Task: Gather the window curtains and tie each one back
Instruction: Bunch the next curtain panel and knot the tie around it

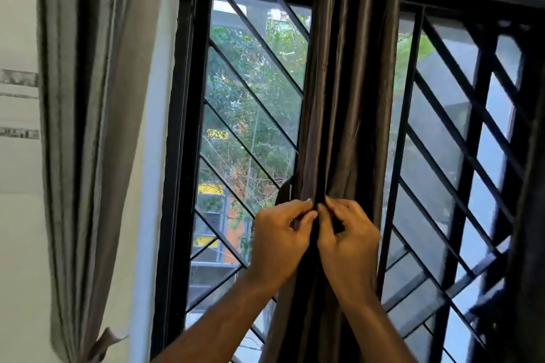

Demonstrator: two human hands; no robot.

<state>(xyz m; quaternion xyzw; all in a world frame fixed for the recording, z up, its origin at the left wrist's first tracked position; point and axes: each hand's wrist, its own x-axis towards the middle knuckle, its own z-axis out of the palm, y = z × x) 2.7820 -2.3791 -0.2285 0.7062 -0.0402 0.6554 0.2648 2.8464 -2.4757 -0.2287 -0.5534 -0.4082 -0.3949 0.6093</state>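
Head view: at centre frame, the left hand [280, 240] and right hand [348, 240] pinch a dark tie band closed around the gathered brown curtain [351, 91] before the barred window [250, 115], where a slipping pinch could let the folds spill loose.
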